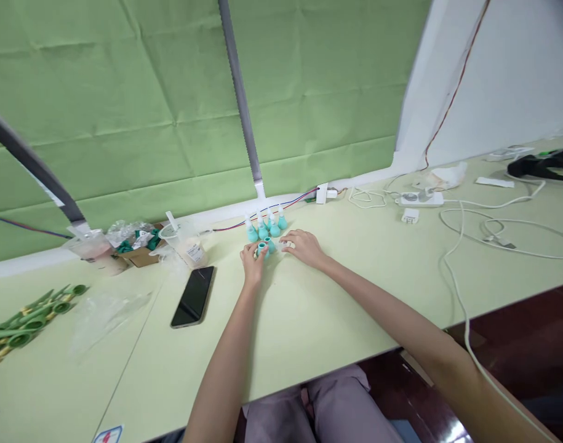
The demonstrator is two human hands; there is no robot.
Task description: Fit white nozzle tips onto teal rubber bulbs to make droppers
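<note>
On the table my left hand (pixel 252 263) is closed at the side of a small teal squeeze bottle (pixel 263 249), whose open mouth faces up. Right behind it stands another open teal bottle (pixel 270 244). My right hand (pixel 305 247) is a little to the right, thumb and fingertips pinched on a small clear plastic piece (pixel 283 243); its exact shape is too small to make out. Beyond both hands several teal bottles with whitish pointed tops (pixel 263 230) stand upright in a close group.
A black phone (pixel 193 296) lies left of my left arm. Drink cups (pixel 189 246), a small cardboard box (pixel 141 253) and green-yellow items (pixel 32 323) are farther left. To the right are a power strip (pixel 420 199), a charger (pixel 410 215) and loose white cables (pixel 456 246).
</note>
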